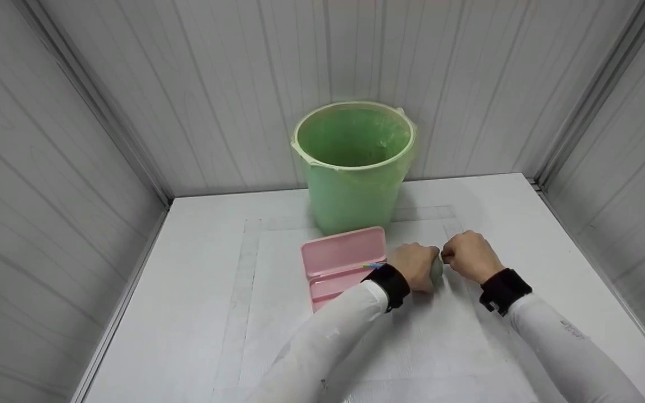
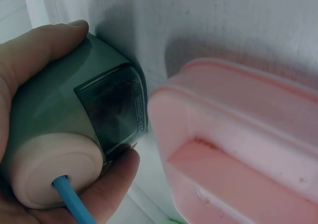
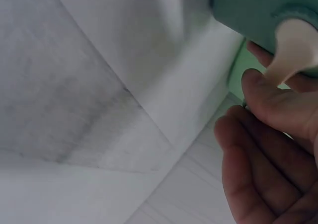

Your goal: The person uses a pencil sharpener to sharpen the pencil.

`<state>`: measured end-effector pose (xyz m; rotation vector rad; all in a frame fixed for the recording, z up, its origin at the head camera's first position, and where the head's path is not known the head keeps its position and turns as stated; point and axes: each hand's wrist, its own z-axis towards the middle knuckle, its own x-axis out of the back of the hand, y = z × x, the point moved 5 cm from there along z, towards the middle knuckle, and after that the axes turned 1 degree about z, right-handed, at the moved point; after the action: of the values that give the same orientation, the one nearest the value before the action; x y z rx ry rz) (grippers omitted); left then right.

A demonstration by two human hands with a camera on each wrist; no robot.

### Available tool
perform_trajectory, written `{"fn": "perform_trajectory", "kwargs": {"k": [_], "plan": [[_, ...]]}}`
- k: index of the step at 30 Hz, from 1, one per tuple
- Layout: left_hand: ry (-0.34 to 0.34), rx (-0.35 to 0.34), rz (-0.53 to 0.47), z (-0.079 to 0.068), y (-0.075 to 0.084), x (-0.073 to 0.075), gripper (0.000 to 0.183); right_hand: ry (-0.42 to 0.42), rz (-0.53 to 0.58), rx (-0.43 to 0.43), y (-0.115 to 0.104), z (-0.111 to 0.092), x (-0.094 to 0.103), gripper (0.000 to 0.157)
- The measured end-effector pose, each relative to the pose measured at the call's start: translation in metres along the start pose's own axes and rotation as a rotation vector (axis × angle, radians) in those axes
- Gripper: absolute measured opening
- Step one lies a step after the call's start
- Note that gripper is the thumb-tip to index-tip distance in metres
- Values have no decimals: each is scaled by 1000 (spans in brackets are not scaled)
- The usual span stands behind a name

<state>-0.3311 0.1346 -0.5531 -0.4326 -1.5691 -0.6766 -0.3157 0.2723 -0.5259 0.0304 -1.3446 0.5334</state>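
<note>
My left hand grips a green pencil sharpener with a dark see-through window on its side. A blue pencil sticks out of the round cream front of the sharpener. On the opposite side, the thumb and fingers of my right hand pinch the sharpener's cream crank handle, which looks blurred. An open pink pencil case lies to the left of the sharpener, partly hidden by my left forearm. Thin coloured ends show over the case beside my left wrist.
A green bucket with a thin liner over its rim stands behind the pencil case. White panel walls enclose the back and sides of the white table. Strips of clear tape mark a rectangle on the tabletop.
</note>
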Motion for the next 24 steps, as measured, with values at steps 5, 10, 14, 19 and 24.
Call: {"fn": "perform_trajectory", "kwargs": {"k": [5, 10, 14, 19, 24], "plan": [[13, -10, 31, 0, 3, 2, 40, -22, 38, -3, 1, -10, -12, 17], [22, -16, 43, 0, 4, 3, 35, -56, 77, -2, 1, -22, -18, 13], [25, -13, 49, -1, 5, 4, 36, -66, 77, 21, -3, -33, -20, 16], [26, -5, 59, -2, 5, 3, 39, -91, 75, 75, -12, -43, -19, 16], [10, 7, 55, -2, 4, 1, 39, -107, 85, 145, -21, -50, -11, 25]]}}
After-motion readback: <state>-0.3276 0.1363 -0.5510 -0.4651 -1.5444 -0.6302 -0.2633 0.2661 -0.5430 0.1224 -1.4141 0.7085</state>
